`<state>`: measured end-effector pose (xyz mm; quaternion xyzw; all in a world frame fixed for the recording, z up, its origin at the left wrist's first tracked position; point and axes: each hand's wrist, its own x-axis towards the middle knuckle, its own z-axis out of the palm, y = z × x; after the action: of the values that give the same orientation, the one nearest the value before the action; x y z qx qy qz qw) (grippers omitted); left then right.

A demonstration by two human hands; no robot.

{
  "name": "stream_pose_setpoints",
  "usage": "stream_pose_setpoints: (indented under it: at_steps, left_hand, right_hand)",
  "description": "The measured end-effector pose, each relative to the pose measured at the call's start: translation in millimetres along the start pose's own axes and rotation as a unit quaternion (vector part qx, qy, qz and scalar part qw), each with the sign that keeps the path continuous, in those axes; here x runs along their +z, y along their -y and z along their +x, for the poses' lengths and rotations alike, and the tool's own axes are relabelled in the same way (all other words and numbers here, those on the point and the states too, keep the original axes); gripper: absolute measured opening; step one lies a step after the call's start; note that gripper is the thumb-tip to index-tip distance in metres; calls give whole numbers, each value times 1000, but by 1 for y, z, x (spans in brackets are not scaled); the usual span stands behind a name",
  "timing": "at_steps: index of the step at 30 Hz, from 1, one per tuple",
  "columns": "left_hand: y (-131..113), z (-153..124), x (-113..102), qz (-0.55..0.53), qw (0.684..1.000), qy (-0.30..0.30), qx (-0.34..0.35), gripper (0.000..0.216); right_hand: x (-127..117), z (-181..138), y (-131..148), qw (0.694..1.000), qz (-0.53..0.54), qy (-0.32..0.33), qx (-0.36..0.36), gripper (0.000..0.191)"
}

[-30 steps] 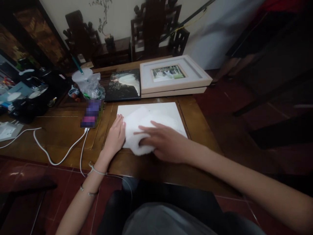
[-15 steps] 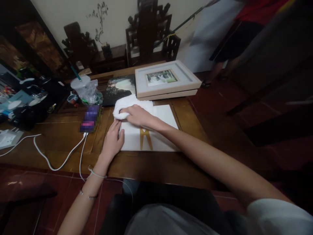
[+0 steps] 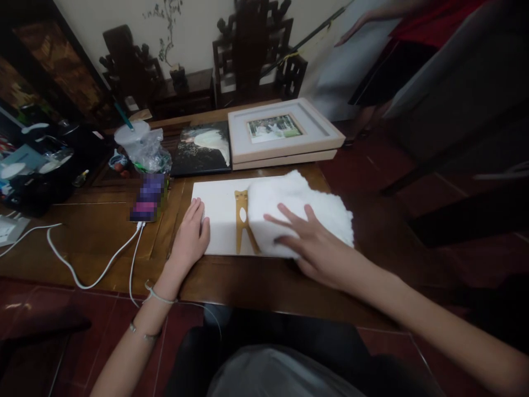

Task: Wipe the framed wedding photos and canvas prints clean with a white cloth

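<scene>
A flat white board (image 3: 217,212) lies on the wooden table, with a gold, two-legged piece (image 3: 239,220) on its middle. My left hand (image 3: 190,231) rests on the board's left edge, fingers extended and fairly close together. Over the board's right part spreads a fluffy white towel (image 3: 306,193), reaching past its right edge. My right hand (image 3: 318,248) lies on the towel with its fingers stretched apart. The towel and that hand hide the right side of the board.
Behind the board lie a dark photo panel (image 3: 202,151) and stacked pale picture frames (image 3: 285,157). A charging phone (image 3: 147,197), its white cable (image 3: 82,284) and a lidded cup (image 3: 131,135) are at left. A person in red (image 3: 442,25) stands at the far right.
My right hand has swept the towel from the board's upper left to its right side, and its fingers have spread. The left hand stays at the left edge.
</scene>
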<state>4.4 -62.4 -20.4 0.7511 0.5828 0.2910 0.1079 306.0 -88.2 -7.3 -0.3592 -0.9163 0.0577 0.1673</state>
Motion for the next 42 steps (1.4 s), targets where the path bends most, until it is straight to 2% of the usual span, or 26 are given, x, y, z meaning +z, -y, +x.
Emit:
stream_pose_setpoints:
  at_steps: [3,6,9,12,15,17,20,25,28,30,33,36,40,42]
  left_hand:
    - [1,0,1,2,1000,-1,5,48]
    - [1,0,1,6,1000,0,7,48]
    - [1,0,1,8,1000,-3,9,47]
    - [2,0,0,4,1000,-8,12,47]
    - [3,0,-1,0,1000,-11,12,46]
    - [3,0,-1,-1,1000,-11,12,46]
    - [2,1,-1,2,1000,-7,8,47]
    - [-2,1,-1,19,1000,9,6,49]
    - [-3,2,-1,26,1000,14,7,51]
    - [-3,2,0,30,999,14,7,51]
    - [-2,1,0,31,999,13,7,50]
    - [-1,1,-1,28,1000,12,9,50]
    - [-1,2,-2,12,1000,14,3,49]
    - [-1,2,-3,5,1000,11,-2,50]
  right_hand:
    - [-9,-30,24,998,37,30,-44,58]
    - [-21,-34,22,995,74,47,-43,61]
    - [-24,-10,0,996,67,50,-8,61]
    - [-17,33,-17,996,24,65,57,57]
    - [-8,69,-18,990,-32,71,119,59]
    - [-2,77,-11,988,-67,66,124,60]
    - [3,58,3,992,-91,52,71,56]
    - [-4,-14,30,999,-20,0,-43,45]
    - [-21,-42,35,995,52,32,-84,49]
    - [-31,-45,26,990,90,58,-92,55]
    - [-35,-27,2,990,121,54,-55,57]
    - [-27,16,-14,992,104,52,55,58]
    - [-11,87,2,975,68,71,200,62]
    - [-3,111,18,977,48,80,191,68]
